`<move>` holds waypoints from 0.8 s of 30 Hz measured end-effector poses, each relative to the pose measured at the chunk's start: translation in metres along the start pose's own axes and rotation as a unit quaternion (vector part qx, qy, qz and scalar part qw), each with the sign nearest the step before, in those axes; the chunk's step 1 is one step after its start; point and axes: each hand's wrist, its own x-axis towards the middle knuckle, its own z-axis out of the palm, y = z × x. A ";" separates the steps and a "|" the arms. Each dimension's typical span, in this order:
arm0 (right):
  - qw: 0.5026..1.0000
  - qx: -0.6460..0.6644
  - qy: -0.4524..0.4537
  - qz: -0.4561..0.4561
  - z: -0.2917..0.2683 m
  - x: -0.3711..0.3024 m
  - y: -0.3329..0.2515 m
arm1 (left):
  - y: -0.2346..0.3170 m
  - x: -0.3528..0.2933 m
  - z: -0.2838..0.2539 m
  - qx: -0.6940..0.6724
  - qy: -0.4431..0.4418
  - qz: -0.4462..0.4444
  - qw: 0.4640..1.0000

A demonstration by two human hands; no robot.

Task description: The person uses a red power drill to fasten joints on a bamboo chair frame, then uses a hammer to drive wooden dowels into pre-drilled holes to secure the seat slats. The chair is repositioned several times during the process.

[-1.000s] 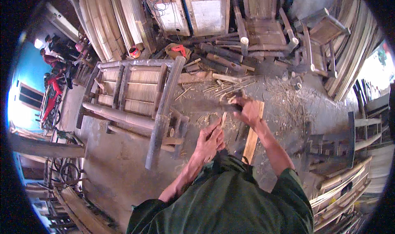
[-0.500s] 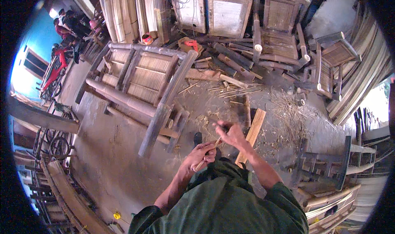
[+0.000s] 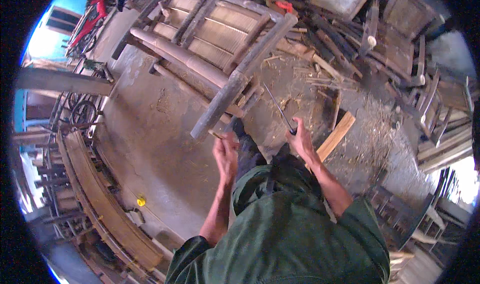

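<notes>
My left hand (image 3: 226,156) is closed around a short bamboo stick (image 3: 216,134), whose end pokes out above the fingers. My right hand (image 3: 301,141) grips the dark handle of a long, thin knife (image 3: 277,105), its narrow blade pointing up and away to the left. The two hands are apart, and the blade does not touch the stick. Just beyond my left hand stands a bamboo bench frame (image 3: 175,66) with slatted panels and thick grey poles. A flat wooden board (image 3: 336,138) lies slanted beside my right hand.
Shavings and straw (image 3: 367,139) litter the floor at right. Bamboo poles and offcuts (image 3: 335,46) lie behind, near bamboo chairs (image 3: 400,39). A long bamboo piece of furniture (image 3: 107,199) runs along the left, near a small yellow object (image 3: 141,202). A red motorbike (image 3: 95,19) stands far left.
My hands have moved apart: the left, with the stick, went left, and the right swung the knife clear of it. The view has turned left, bringing the bench frame closer.
</notes>
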 end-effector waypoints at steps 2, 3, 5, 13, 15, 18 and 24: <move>0.999 0.028 -0.015 -0.036 0.018 0.005 -0.002 | -0.041 0.049 -0.046 0.113 0.074 0.022 0.991; 0.996 0.060 -0.017 -0.065 0.028 0.007 -0.011 | -0.071 0.075 -0.067 0.206 0.098 0.055 0.972; 0.991 0.103 -0.053 -0.071 0.047 0.012 -0.028 | -0.099 0.121 -0.081 0.353 0.105 0.100 0.924; 0.977 0.184 -0.010 -0.106 0.166 -0.027 -0.066 | -0.207 0.210 -0.134 0.452 0.124 -0.080 0.880; 0.971 0.194 -0.128 -0.055 0.165 -0.021 -0.069 | -0.234 0.218 -0.155 0.490 0.100 -0.017 0.866; 0.977 0.150 -0.142 -0.048 0.194 -0.013 -0.061 | -0.240 0.226 -0.169 0.532 -0.037 0.042 0.845; 0.977 0.153 -0.130 -0.071 0.245 0.009 -0.080 | -0.236 0.227 -0.151 0.584 0.061 -0.015 0.810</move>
